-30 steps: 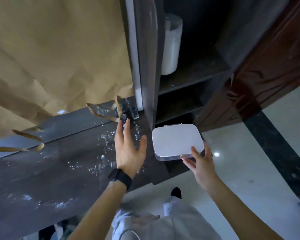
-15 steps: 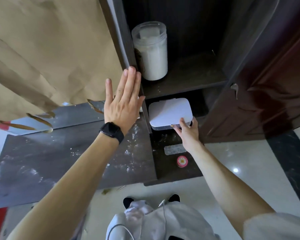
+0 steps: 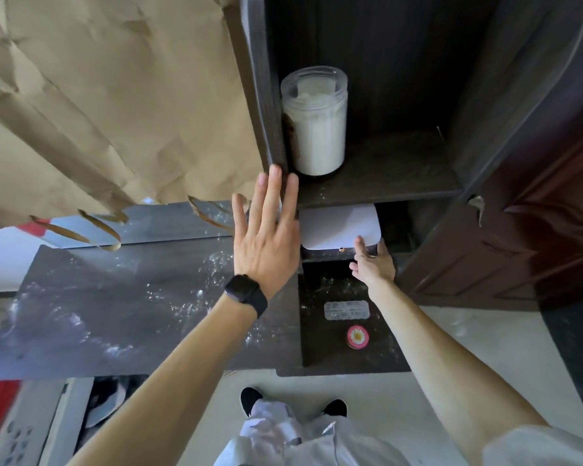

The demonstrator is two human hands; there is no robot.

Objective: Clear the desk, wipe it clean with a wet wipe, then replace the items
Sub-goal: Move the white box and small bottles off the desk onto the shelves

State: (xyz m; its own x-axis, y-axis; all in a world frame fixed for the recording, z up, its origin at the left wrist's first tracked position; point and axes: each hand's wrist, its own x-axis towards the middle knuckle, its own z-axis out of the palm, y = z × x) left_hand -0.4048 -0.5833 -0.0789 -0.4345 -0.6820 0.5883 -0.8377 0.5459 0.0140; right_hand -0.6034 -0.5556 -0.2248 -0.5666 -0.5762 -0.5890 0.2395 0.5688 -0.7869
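1. The dark desk (image 3: 122, 304) was in front of me, with white powder spilled on it. Crinkled brown paper (image 3: 108, 95) hung at 11 o'clock, and a dark shelf unit (image 3: 401, 193) stood at 1 o'clock.
2. A second before, I held the white box (image 3: 339, 228) out over the floor by the desk's corner. Now it was pushed deep into the low slot of the shelf unit, at 1 o'clock from my left hand.
3. My right hand (image 3: 372, 264) was on the box's near edge. Its fingers were pressed on the box, nudging it in.
4. My left hand (image 3: 266, 237) had come up off the desk. It was flat on the shelf's side post, fingers spread a little, holding nothing.
5. I think this means one more thing was off the desk. The wiping was not yet done.
6. A clear jar (image 3: 313, 119) stood on the upper shelf at 12 o'clock, nearly full of white powder.
7. I could not tell what was inside the white box.
8. A small pink tin (image 3: 357, 337) and a grey label (image 3: 346, 310) sat at 5 o'clock.
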